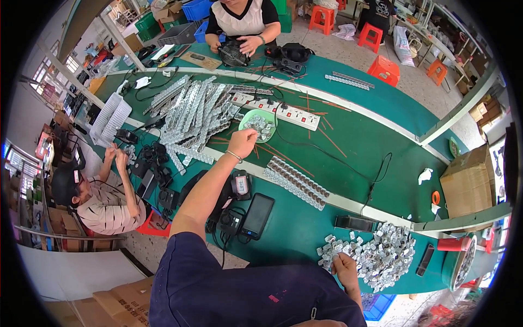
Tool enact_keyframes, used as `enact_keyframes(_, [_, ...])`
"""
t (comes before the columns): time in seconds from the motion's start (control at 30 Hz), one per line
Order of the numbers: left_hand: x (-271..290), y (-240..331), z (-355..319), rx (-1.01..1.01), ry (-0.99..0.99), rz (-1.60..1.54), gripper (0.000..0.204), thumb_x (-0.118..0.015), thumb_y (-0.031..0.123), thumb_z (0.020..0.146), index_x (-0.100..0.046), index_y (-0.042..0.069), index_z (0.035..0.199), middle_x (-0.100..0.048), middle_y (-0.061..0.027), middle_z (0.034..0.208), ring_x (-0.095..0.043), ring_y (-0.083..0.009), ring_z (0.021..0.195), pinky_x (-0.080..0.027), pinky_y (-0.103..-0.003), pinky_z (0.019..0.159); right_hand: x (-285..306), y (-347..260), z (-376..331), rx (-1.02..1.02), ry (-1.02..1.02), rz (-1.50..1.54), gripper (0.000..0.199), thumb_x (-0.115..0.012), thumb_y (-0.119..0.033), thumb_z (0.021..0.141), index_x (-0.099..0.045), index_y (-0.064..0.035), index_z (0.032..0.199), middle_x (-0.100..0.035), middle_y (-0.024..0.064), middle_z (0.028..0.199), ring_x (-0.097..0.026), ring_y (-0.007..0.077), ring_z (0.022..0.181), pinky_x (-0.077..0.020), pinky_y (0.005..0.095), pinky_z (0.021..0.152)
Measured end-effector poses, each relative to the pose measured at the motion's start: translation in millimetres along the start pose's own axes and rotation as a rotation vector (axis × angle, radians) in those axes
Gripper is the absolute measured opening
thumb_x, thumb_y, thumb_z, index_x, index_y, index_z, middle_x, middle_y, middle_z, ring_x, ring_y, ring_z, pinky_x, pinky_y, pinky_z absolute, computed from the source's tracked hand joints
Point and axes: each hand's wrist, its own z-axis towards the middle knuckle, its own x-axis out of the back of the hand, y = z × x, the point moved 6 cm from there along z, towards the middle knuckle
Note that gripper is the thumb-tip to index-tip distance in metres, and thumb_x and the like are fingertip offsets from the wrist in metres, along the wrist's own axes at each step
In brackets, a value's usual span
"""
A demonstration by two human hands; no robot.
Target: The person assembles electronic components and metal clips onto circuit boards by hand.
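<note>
My left arm is stretched out across the table, and my left hand (242,143) is at the near left rim of a pale green bowl (269,138). Its fingers are curled together; whatever they hold is too small to tell. Small silvery metal pieces (261,126) lie in the bowl. At the right, my right hand (345,269) is at the near left edge of a big heap of small metal pieces (388,256). The right fingers are pinched, and I cannot make out what is between them. Between the hands lie strips of metal parts (296,182) in rows.
A large stack of metal strips (196,111) lies beyond my left arm, beside a white power strip (275,110). Nearer me are a black phone-like device (258,216) and black adapters (231,219). A cardboard box (468,179) stands at right. Two people work opposite and at left.
</note>
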Motion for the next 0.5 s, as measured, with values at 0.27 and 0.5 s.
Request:
enact_keyframes(0.27, [8, 6, -26, 0.001, 0.027, -0.036, 0.013, -0.059, 0.015, 0.079, -0.065, 0.005, 0.086, -0.064, -0.0135, 0.073, -0.062, -0.0222, 0.063, -0.046, -0.031, 0.057, 3, 3, 5, 0.061, -0.037, -0.026, 0.026, -0.049, -0.013, 0.09, -0.05, -0.003, 0.065, -0.05, 0.0011, 0.054, -0.047, 0.0074, 0.046, -0.0377, 0.0218, 0.045])
enact_keyframes(0.5, [11, 10, -42, 0.035, -0.03, 0.054, 0.016, -0.059, 0.013, 0.08, -0.065, 0.003, 0.09, -0.064, -0.0088, 0.071, -0.059, -0.0141, 0.06, -0.046, -0.028, 0.057, 6, 3, -3, 0.063, -0.054, 0.008, 0.026, -0.049, -0.013, 0.09, -0.049, -0.0027, 0.066, -0.051, 0.0016, 0.056, -0.048, 0.0073, 0.047, -0.0382, 0.022, 0.045])
